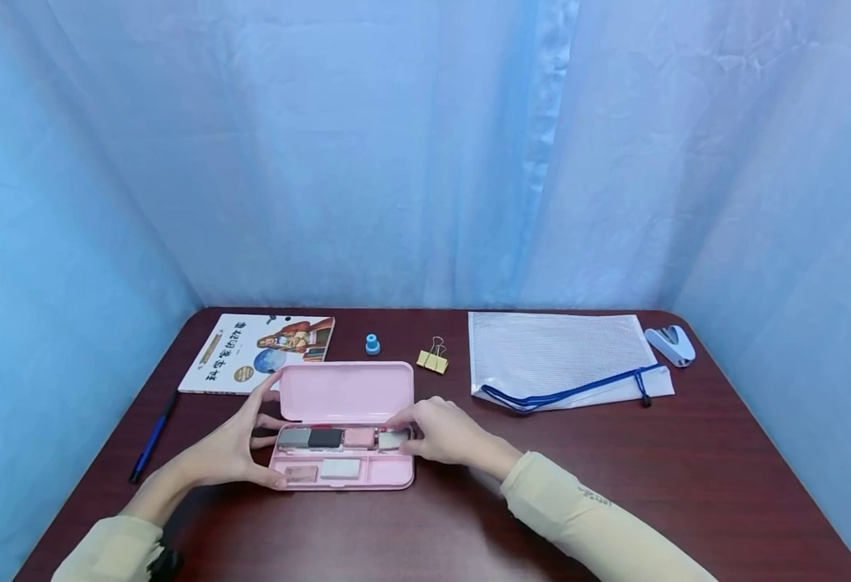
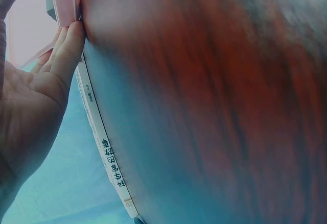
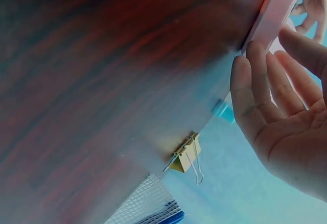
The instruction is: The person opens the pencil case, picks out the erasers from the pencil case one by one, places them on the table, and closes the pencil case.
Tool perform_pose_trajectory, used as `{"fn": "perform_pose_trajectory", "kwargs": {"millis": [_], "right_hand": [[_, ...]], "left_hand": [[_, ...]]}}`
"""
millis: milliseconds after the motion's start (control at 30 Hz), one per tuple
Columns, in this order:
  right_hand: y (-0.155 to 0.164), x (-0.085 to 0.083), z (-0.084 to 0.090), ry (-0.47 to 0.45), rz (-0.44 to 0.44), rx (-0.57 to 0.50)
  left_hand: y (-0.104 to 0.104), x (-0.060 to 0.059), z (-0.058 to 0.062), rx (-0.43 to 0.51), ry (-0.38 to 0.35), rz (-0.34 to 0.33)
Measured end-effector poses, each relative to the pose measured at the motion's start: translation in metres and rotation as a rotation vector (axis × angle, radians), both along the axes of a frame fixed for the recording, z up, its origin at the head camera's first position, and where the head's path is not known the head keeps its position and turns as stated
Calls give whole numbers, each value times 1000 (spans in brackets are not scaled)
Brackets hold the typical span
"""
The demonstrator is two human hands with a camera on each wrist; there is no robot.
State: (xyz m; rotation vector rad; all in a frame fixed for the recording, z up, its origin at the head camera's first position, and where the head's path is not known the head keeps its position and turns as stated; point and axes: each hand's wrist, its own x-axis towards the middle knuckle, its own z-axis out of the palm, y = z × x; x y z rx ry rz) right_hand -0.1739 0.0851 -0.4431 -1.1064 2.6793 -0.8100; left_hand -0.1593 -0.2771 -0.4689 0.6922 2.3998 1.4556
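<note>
Pink and open, the case (image 1: pixel 347 392) sits on the table (image 1: pixel 687 469) near a book (image 1: pixel 214 347) with black Chinese writing. The left hand (image 1: pixel 229 443), spread wide, touches its left end. The right hand (image 1: pixel 450 430), partly bent, is at a white block (image 1: pixel 393 441) inside; I can't tell if it grips.

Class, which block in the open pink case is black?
The black block, second from the left in the pink case's row nearer the lid; every other block is paler.

The sleeves (image 1: pixel 600 525) are pale cream, the right bearing dark lettering (image 1: pixel 595 495), a black object (image 1: pixel 166 563) at the left cuff (image 1: pixel 141 533).
</note>
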Motion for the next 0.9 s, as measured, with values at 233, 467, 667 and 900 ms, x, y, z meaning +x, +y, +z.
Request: {"fn": "perform_pose_trajectory", "kwargs": {"millis": [233,467,667,900], "right_hand": [[-2,0,-2,-3,-18,11],[-6,0,-4,29,-33,14],[-8,-1,-3,97,-47,62],[-13,2,0,131,-74,133]], "left_hand": [[1,1,0,-4,-4,8],[1,1,0,-5,-5,7],[3,0,1,-4,-6,13],[3,1,1,-16,-13,21]]}}
